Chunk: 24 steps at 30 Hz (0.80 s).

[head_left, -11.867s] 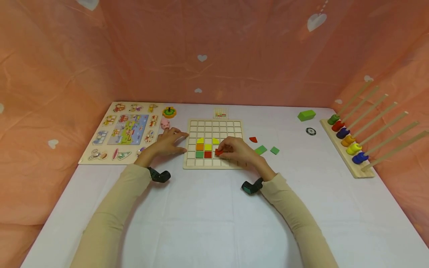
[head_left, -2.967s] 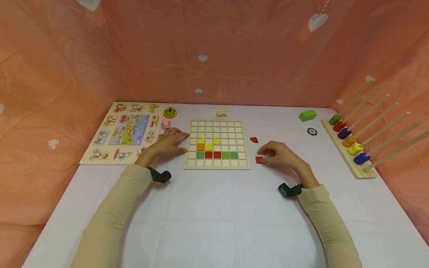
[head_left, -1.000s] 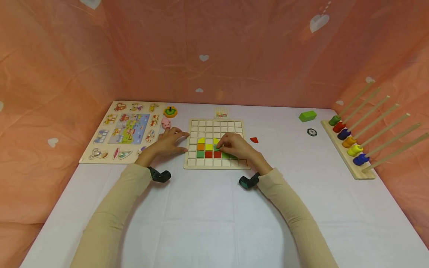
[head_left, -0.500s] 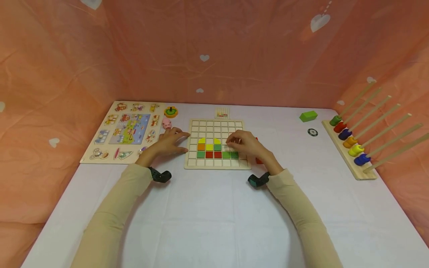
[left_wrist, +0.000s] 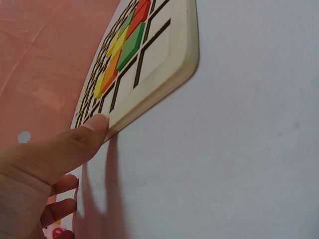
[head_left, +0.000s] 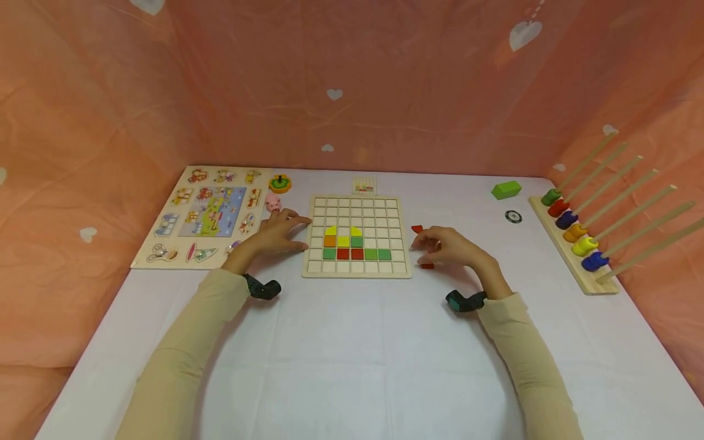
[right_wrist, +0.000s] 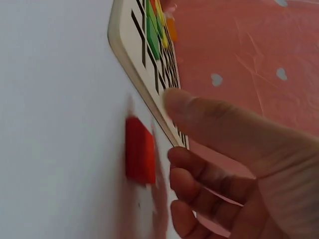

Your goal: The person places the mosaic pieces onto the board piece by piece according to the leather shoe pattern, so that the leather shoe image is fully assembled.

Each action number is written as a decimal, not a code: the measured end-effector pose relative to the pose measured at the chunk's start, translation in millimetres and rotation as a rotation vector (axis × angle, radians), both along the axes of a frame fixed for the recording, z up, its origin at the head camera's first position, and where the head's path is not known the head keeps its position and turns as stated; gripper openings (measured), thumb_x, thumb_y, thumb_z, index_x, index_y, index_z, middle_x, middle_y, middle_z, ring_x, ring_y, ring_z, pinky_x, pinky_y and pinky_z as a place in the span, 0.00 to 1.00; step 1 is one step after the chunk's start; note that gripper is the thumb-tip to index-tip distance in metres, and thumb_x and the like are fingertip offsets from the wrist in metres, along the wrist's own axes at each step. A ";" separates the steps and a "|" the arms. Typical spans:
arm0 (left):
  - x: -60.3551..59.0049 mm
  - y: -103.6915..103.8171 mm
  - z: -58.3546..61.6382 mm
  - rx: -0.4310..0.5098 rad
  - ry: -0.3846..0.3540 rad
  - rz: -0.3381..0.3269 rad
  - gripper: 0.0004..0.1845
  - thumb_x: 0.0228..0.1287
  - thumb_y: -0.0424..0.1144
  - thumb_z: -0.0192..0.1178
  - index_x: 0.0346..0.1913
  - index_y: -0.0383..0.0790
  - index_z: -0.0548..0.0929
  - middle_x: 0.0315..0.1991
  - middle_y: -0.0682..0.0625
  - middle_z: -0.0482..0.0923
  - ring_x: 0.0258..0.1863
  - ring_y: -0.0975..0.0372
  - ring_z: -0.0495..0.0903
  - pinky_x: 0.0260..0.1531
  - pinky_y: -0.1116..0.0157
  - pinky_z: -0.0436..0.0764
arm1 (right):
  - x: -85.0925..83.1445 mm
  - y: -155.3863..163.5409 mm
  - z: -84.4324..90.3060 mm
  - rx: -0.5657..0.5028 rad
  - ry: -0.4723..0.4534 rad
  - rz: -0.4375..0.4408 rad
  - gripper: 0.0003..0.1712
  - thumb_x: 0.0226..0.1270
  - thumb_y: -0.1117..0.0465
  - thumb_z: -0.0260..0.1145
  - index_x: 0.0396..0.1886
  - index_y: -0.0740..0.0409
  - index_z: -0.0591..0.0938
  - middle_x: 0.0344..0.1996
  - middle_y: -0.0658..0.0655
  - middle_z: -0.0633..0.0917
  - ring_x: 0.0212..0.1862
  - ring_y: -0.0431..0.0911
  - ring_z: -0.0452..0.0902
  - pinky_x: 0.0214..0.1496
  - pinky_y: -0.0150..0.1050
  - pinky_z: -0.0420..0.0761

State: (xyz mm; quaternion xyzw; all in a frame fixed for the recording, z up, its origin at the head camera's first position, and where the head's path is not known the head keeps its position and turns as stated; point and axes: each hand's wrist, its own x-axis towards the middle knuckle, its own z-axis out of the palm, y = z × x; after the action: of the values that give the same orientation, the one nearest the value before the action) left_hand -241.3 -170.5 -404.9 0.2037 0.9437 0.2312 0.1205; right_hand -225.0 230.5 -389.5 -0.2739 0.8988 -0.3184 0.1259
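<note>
The pale wooden grid board (head_left: 379, 211) lies mid-table with coloured tiles in its cells. One row runs dark green (head_left: 329, 253), red, red, light green, light green. Orange, yellow and green tiles sit above it, topped by two cut-cornered yellow ones (head_left: 356, 231). My left hand (head_left: 280, 233) is at the board's left edge, the thumb touching its rim in the left wrist view. Just right of the board, my right hand (head_left: 448, 249) hovers with loosely bent fingers and nothing held. Below its fingertips a red tile (right_wrist: 140, 152) lies on the table; another red piece (head_left: 417, 229) is partly hidden behind.
A small pattern card (head_left: 364, 185) lies behind the board. To the left are a picture puzzle (head_left: 143, 260), a pig piece (head_left: 272, 202) and a round green-orange piece (head_left: 280, 183). On the right stand a green block (head_left: 506, 190), a black disc (head_left: 514, 217) and a peg rack (head_left: 574, 253).
Over these seconds a second red, two light green and a dark green tile have come to sit in the board. My right hand has just moved right, off the board; the left stays put.
</note>
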 end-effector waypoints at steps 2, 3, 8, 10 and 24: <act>-0.1 0.1 -0.2 0.001 0.001 0.000 0.34 0.57 0.47 0.64 0.66 0.44 0.67 0.61 0.38 0.59 0.60 0.44 0.55 0.56 0.42 0.54 | 1.3 7.1 -0.3 0.008 -0.024 0.014 0.18 0.49 0.64 0.74 0.41 0.63 0.81 0.37 0.56 0.82 0.36 0.47 0.73 0.40 0.37 0.74; -0.1 -0.1 -0.2 0.001 0.003 0.001 0.34 0.57 0.48 0.64 0.66 0.44 0.67 0.61 0.38 0.59 0.60 0.44 0.55 0.56 0.42 0.54 | 1.8 10.0 -0.5 0.008 -0.034 0.023 0.18 0.49 0.65 0.74 0.41 0.63 0.81 0.37 0.56 0.82 0.36 0.47 0.73 0.41 0.37 0.74; 0.2 -1.1 0.4 0.000 0.006 -0.001 0.34 0.57 0.47 0.64 0.66 0.44 0.67 0.62 0.38 0.58 0.61 0.44 0.54 0.56 0.42 0.54 | 4.0 17.0 -3.3 0.004 -0.066 0.055 0.17 0.50 0.66 0.73 0.41 0.63 0.81 0.38 0.55 0.83 0.37 0.46 0.73 0.41 0.35 0.75; 0.5 -0.9 1.0 0.000 0.006 -0.001 0.34 0.57 0.47 0.64 0.66 0.43 0.67 0.62 0.37 0.58 0.61 0.44 0.54 0.56 0.41 0.54 | 4.0 17.5 -5.3 0.006 -0.065 0.056 0.16 0.50 0.66 0.73 0.41 0.62 0.81 0.37 0.54 0.82 0.36 0.46 0.73 0.40 0.33 0.75; 0.4 0.1 0.4 -0.007 0.002 0.008 0.34 0.57 0.46 0.65 0.66 0.44 0.67 0.61 0.38 0.59 0.61 0.45 0.54 0.56 0.42 0.54 | -3.4 -0.2 0.7 -0.021 0.009 0.059 0.13 0.49 0.68 0.71 0.38 0.63 0.83 0.31 0.54 0.81 0.34 0.45 0.73 0.38 0.35 0.75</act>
State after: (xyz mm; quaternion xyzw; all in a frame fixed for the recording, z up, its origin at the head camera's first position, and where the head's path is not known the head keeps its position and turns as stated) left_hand -240.9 -170.3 -404.5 0.1996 0.9454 0.2284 0.1191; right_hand -228.4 230.3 -388.7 -0.3029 0.8875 -0.3228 0.1284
